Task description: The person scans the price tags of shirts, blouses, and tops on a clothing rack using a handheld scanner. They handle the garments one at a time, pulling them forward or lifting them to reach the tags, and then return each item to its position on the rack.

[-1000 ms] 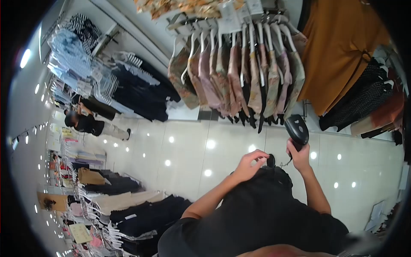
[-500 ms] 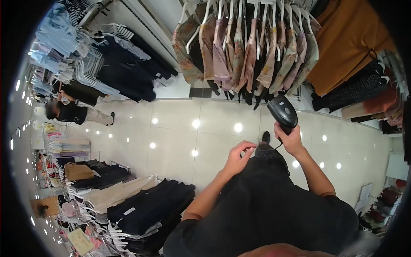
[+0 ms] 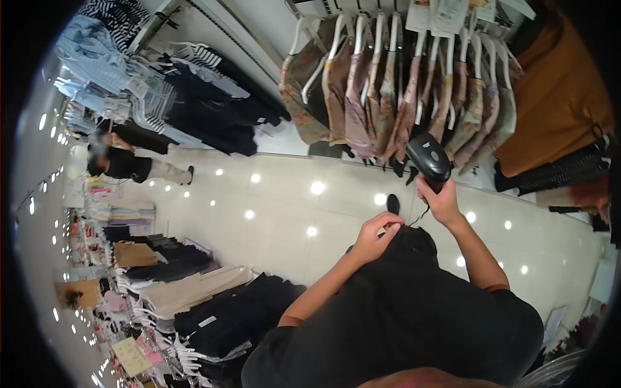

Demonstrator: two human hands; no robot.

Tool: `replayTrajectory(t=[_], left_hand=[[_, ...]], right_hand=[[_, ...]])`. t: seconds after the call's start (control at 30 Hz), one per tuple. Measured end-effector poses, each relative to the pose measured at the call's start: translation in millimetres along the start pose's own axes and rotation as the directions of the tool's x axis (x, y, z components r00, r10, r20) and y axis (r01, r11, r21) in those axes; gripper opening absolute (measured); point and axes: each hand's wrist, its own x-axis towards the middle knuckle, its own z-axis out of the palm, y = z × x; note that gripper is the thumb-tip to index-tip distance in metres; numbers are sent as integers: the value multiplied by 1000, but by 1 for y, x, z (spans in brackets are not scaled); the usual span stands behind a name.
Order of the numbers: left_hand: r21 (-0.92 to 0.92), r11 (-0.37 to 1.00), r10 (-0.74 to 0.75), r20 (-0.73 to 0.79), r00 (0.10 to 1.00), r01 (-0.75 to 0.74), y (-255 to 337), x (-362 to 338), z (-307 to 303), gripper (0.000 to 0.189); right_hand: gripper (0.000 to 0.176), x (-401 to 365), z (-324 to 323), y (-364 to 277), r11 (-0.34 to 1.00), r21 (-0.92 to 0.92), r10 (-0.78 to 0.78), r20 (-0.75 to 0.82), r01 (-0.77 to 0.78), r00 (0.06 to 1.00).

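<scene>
A black handheld scanner [image 3: 428, 157] is gripped by its handle in my right hand [image 3: 442, 200], its head pointing up toward the hanging clothes. A thin dark cord runs from below the handle toward my other hand. My left hand [image 3: 377, 237] is in front of my body, fingers curled and fingertips close together near the cord; whether it pinches the cord is too small to tell. Just beyond the scanner, floral garments [image 3: 388, 97] hang from white hangers on a rack. White paper tags [image 3: 446, 16] show at the top of the rack.
Brown clothing [image 3: 563, 97] hangs at the right. Dark and striped clothes [image 3: 210, 103] hang at upper left. Folded or hung trousers [image 3: 226, 317] fill a rack at lower left. Another person [image 3: 132, 165] in a black top stands in the aisle at left.
The view has shifted, so the garments appear farther right and lower. The scanner stays in my right hand, and my left hand appears slightly closer to the cord.
</scene>
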Motion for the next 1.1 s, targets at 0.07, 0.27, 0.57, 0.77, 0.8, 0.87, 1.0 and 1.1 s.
replayTrajectory(t=[0.07,0.27,0.57,0.77,0.8,0.87,1.0,1.1], left_hand=[[16,1000,-12,-62,998,13,3,17,-10,14],[75,997,-17,-210,978,34,-2,69,-43,14],[159,987,88,-632,770,18,-38,126,-161,14],[126,992,115,-746,656,-31,-63,186,-258,30],[168,985,141,-729,670,-24,-62,198,-267,36],[202,979,168,-684,710,-36,-71,217,-286,48],[45,996,88,-555,827,-76,-103,241,-308,39],[-105,993,-87,-391,916,50,-117,247,-316,29]], right_hand=[[10,30,2,2,1000,-11,-23,45,24,999],[18,92,18,2,999,31,-16,148,12,989],[21,124,36,20,997,-65,59,153,-50,987],[10,145,76,36,990,-141,-2,5,3,1000],[11,149,84,38,988,-153,11,-19,-13,1000],[11,160,106,37,986,-165,16,-60,-25,998],[22,172,150,30,987,-157,20,-152,-44,988],[42,176,178,25,986,-165,-10,-172,-18,985]])
